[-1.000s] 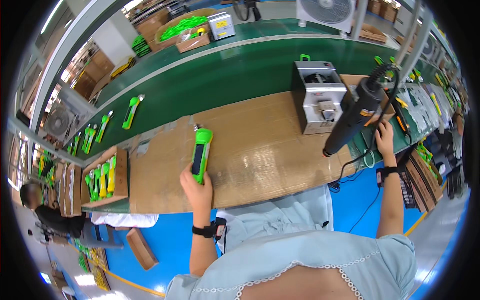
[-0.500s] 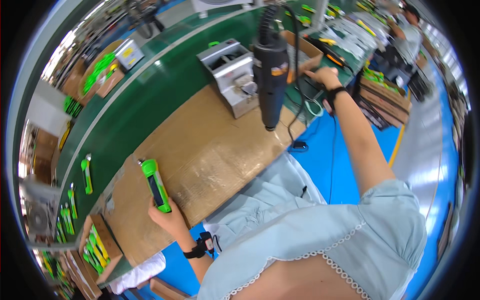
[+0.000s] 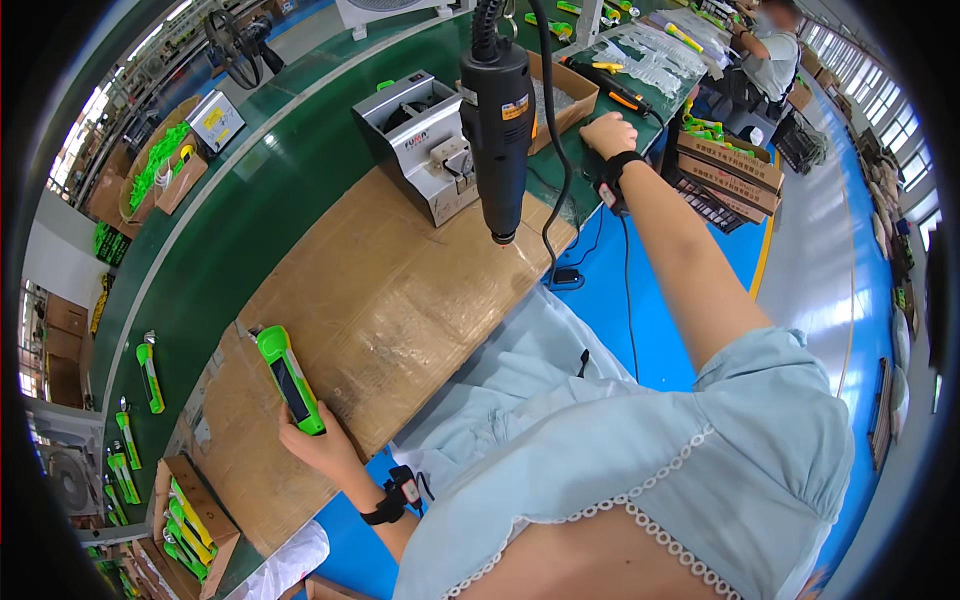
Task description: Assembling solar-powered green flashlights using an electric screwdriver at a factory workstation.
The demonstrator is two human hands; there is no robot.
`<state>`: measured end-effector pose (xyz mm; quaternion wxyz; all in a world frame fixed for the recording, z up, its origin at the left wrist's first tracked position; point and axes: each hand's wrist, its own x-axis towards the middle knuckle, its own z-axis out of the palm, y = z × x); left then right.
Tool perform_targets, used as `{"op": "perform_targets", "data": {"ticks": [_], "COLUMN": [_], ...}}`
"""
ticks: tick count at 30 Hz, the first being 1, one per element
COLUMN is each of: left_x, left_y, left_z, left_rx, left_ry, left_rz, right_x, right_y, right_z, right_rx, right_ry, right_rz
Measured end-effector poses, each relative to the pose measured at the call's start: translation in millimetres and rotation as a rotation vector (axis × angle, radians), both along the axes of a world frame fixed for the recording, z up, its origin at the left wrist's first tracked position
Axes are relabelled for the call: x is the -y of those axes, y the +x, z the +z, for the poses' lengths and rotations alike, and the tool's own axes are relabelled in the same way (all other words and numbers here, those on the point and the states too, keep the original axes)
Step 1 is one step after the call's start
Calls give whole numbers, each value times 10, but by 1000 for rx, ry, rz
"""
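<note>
The left hand (image 3: pixel 322 452) is wrapped around the lower end of a green tool (image 3: pixel 289 378), metal tip pointing away, over the near left part of a cardboard sheet (image 3: pixel 370 310). The step in hand looks like holding the tool on one side while the other arm reaches out on the other. The sheet's front edge slants up to the right, and its brown surface gives sideways room between the tool and the hanging screwdriver (image 3: pixel 500 140). At the left end, an open box of similar tools (image 3: pixel 226 558) limits movement.

Farther off, the right hand (image 3: pixel 608 133) is at the bench edge beside a small parts box (image 3: pixel 578 92); its fingers are bent, and I cannot tell whether they grip anything. Bringing it back toward the tool would call for going around the screwdriver and its looping cord (image 3: pixel 568 170). A silver machine (image 3: pixel 430 150) bounds the sheet's far side.
</note>
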<state>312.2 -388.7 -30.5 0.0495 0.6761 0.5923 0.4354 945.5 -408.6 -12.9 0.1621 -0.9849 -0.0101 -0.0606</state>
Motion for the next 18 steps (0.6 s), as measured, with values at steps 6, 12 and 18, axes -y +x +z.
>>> {"op": "perform_targets", "data": {"ticks": [6, 12, 18], "left_x": [-8, -18, -15], "left_y": [-16, -16, -28], "left_z": [2, -8, -27], "left_rx": [13, 14, 8], "left_ry": [-6, 0, 5], "left_rz": [-5, -8, -8], "right_x": [89, 127, 294], "right_y": [-185, -240, -355], "right_z": [105, 187, 228], "right_rx": [-38, -122, -30], "right_ry": [-4, -79, -81], "right_rz": [116, 178, 260]}}
